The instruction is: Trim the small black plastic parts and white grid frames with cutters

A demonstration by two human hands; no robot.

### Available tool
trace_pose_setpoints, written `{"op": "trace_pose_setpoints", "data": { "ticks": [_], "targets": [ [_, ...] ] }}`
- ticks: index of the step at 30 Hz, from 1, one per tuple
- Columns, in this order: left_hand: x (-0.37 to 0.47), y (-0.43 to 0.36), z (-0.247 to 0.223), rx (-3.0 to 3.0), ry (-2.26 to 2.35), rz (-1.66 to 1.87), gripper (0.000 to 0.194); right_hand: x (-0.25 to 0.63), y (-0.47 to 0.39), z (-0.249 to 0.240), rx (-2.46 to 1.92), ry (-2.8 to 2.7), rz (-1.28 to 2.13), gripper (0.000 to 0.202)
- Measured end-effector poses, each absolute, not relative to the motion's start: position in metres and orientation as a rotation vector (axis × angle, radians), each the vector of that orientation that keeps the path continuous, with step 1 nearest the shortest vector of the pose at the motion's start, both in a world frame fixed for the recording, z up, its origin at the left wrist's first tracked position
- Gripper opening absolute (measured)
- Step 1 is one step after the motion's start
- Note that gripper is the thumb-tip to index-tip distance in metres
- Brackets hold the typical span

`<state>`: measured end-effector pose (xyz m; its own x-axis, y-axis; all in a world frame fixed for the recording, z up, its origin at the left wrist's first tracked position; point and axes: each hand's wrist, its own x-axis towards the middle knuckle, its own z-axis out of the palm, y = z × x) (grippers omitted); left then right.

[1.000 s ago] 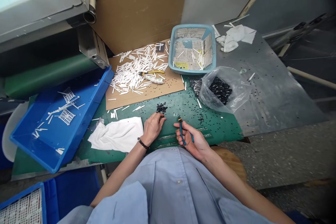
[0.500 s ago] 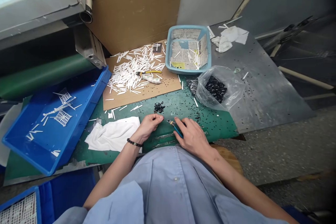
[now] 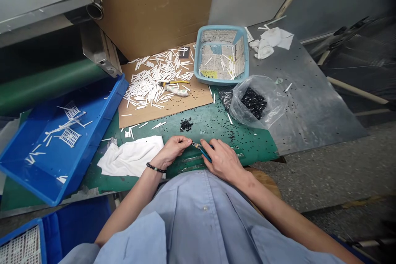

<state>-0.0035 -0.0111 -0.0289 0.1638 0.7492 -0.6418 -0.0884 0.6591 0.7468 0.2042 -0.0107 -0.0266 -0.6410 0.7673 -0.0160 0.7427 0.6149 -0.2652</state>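
In my right hand [image 3: 223, 157] is a pair of cutting pliers [image 3: 202, 151] with blue handles, its jaws pointing left. My left hand [image 3: 177, 148] pinches a tiny black piece, mostly hidden by the fingertips, right at the plier tips. A small heap of black pieces [image 3: 186, 124] lies on the green table just beyond my hands. To the right, an open clear plastic bag [image 3: 274, 105] holds many more black pieces [image 3: 253, 103]. A folded white cloth [image 3: 131, 156] lies beside my left wrist.
White sticks [image 3: 154, 78] pile on a cardboard sheet [image 3: 198, 98], with yellow-handled pliers [image 3: 175, 82] among them. Behind stands a light-blue basket [image 3: 198, 60] lined with newspaper. A blue tray [image 3: 89, 140] with white plastic frames sits left; a crumpled cloth [image 3: 274, 41] lies back right.
The plier jaws have moved left to meet my left fingertips, and my right hand has shifted slightly left with them. The whole view has shifted a little.
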Motion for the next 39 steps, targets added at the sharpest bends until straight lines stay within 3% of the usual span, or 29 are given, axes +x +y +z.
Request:
{"op": "trace_pose_setpoints", "data": {
  "ticks": [11, 15, 21, 24, 27, 29, 32, 39],
  "targets": [
    [0.003, -0.018, -0.039, 0.67, 1.393, 0.672, 0.048, 0.198, -0.015, -0.035, -1.336, -2.83, 0.439, 0.042],
    [0.004, -0.021, -0.037, 0.578, 1.286, 0.739, 0.04, 0.202, -0.017, -0.047, -1.28, -2.666, 0.537, 0.041],
    [-0.017, -0.016, -0.037, 0.334, 1.037, 0.98, 0.014, 0.194, -0.016, -0.047, -1.396, -1.954, 1.204, 0.041],
    [-0.025, -0.009, -0.038, 0.43, 1.125, 0.999, 0.014, 0.189, -0.015, -0.044, -1.437, -1.32, 1.744, 0.046],
    [-0.023, -0.001, -0.042, 0.696, 1.511, 0.965, 0.03, 0.186, -0.013, -0.043, -1.361, -0.87, 1.992, 0.052],
    [-0.02, 0.003, -0.045, 0.993, 1.835, 0.881, 0.038, 0.186, -0.012, -0.043, -1.358, -0.807, 1.999, 0.053],
    [-0.014, 0.004, -0.05, 1.376, 2.158, 0.668, 0.032, 0.187, -0.013, -0.043, -1.361, -0.841, 1.98, 0.052],
    [-0.011, -0.003, -0.056, 1.832, 2.197, 0.414, 0.021, 0.189, -0.019, -0.046, -1.467, -1.388, 1.716, 0.046]
  ]
}}
